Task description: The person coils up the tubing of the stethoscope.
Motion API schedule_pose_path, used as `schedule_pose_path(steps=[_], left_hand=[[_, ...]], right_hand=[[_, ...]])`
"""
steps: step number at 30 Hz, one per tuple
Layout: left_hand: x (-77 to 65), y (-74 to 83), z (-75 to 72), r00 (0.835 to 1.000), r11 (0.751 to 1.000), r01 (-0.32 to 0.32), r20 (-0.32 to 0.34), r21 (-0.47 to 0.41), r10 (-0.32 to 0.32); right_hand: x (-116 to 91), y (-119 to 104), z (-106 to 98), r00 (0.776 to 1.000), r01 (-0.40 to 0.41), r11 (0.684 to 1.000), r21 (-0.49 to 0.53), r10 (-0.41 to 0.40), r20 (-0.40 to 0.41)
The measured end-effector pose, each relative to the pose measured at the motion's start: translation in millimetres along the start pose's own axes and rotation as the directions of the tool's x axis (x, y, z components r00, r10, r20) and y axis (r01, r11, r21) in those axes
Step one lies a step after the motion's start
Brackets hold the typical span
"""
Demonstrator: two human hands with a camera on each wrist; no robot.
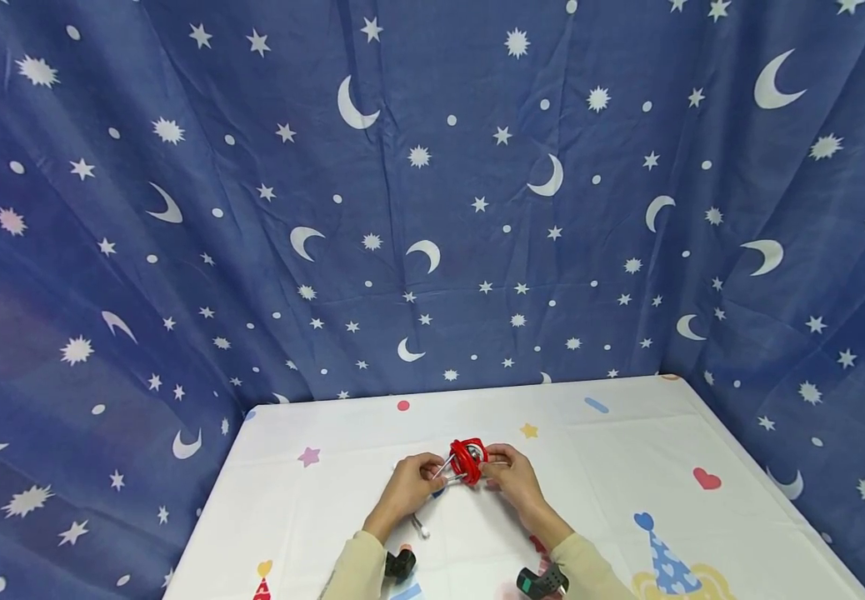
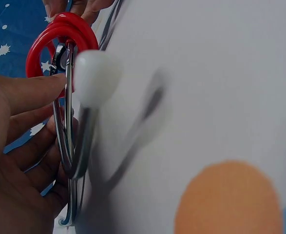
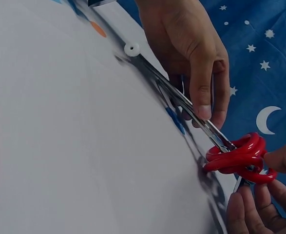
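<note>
A stethoscope [image 1: 467,461] with coiled red tubing is held between both hands just above the white tablecloth. My left hand [image 1: 407,488] pinches its silver metal ear tubes [image 2: 68,141] between thumb and fingers. A white ear tip [image 2: 95,78] hangs close to the camera in the left wrist view. At the other end my right hand [image 1: 513,477] grips the bundle of red tubing [image 3: 240,158], fingers below and thumb against the loops. In the head view a round metal chestpiece [image 1: 476,452] shows within the coil, partly hidden by tubing.
The table [image 1: 312,533] has a white cloth printed with hearts, stars and party hats. A blue curtain [image 1: 432,208] with moons and stars hangs behind and at both sides. Dark devices [image 1: 401,565] are strapped at the wrists.
</note>
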State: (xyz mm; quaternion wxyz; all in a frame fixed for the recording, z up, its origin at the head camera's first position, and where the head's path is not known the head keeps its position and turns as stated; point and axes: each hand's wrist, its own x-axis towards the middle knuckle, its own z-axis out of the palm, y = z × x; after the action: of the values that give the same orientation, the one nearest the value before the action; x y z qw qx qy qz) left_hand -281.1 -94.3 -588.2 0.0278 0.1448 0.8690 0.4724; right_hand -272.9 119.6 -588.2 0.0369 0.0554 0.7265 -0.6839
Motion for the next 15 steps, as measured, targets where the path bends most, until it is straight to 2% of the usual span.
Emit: schedule_pose_path(steps=[6,12,15], left_hand=[[-1.9,-3.6,-2.6,1.000,1.000,-0.006,-0.013,-0.018,0.006],[-7.5,-4.6,-6.3,0.995,0.998,-0.006,-0.102,0.060,0.013],[-10.9,-3.3,-8.2,0.992,0.998,0.010,-0.127,0.058,-0.003]], right_hand=[[-2.5,-0.7,-4.5,1.000,0.006,0.999,-0.043,-0.007,-0.027],[-4.1,-4.7,-10.1,0.995,0.044,0.988,-0.150,-0.056,-0.079],[-5.4,-7.4,-13.2,0.993,0.063,0.981,-0.182,-0.079,-0.082]])
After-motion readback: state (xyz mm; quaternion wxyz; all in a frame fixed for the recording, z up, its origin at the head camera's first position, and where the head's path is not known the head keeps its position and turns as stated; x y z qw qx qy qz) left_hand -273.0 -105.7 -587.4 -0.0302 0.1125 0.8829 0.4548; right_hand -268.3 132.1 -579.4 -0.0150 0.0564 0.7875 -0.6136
